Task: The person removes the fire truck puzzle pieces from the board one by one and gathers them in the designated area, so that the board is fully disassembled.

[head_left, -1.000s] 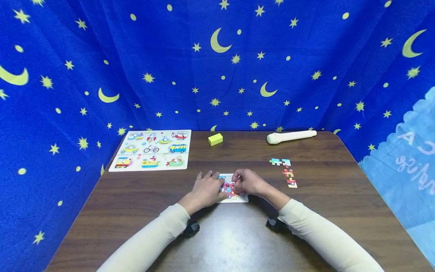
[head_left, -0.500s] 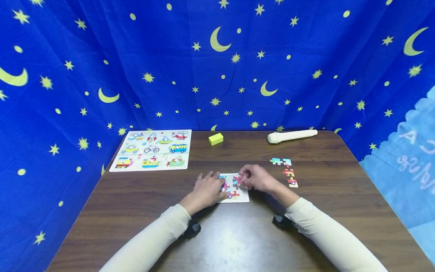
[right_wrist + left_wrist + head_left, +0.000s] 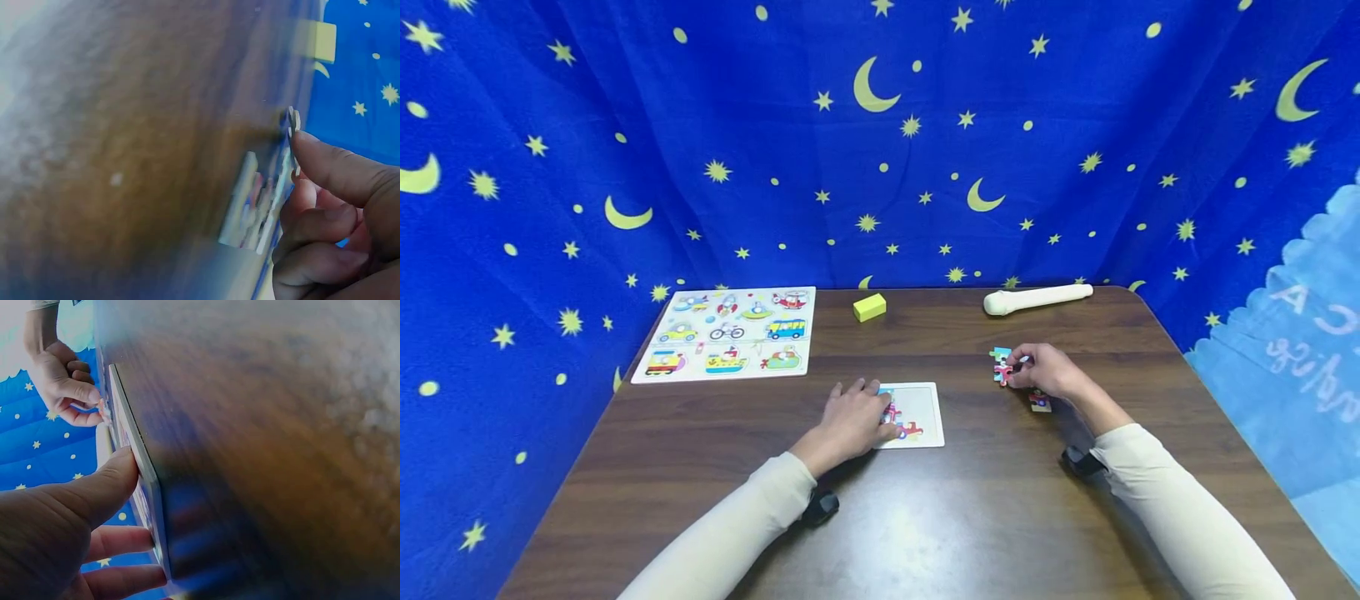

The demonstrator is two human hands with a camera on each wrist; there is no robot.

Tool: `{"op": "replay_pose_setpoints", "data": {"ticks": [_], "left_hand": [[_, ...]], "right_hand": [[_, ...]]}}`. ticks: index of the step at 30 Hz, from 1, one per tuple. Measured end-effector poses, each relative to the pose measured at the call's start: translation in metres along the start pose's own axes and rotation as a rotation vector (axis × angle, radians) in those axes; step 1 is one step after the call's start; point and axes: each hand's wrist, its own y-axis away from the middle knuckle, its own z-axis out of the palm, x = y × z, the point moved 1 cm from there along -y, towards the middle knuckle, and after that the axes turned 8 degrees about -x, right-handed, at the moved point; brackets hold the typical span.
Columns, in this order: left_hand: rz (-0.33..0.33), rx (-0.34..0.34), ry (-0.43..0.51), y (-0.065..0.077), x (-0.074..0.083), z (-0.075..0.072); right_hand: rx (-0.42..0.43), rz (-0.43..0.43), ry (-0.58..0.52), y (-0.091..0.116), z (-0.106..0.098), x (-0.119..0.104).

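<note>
My left hand (image 3: 850,421) rests with relaxed fingers on the left part of a small white-framed jigsaw board (image 3: 931,408); the left wrist view shows its thumb and fingertips along the board (image 3: 140,469). Red picture pieces (image 3: 910,430) lie in the board's lower left, partly hidden by the hand. Off to the right, my right hand (image 3: 1051,372) pinches a red jigsaw piece (image 3: 1002,374) between thumb and fingers, over the loose pieces. One loose piece (image 3: 1040,403) shows below this hand; other loose pieces are mostly covered by it.
At the back left lies a large vehicle puzzle board (image 3: 722,333). A yellow block (image 3: 870,307) and a cream stick with a knobbed end (image 3: 1037,300) sit along the table's far edge. A blue star-patterned cloth (image 3: 775,167) hangs behind.
My right hand has lifted a red piece off the jigsaw board and carried it right, to the loose pieces. The left hand stays on the board.
</note>
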Motion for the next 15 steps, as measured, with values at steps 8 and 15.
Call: {"op": "replay_pose_setpoints", "data": {"ticks": [8,15], "left_hand": [[0.008,0.002,0.002,0.0002,0.0001,0.0009],[0.002,0.001,-0.003,0.0006,-0.001,0.0005]], "right_hand": [[0.025,0.037,0.039,0.0003,0.0022,0.0051],[0.023,0.004,-0.003,-0.001,0.003,0.0]]}}
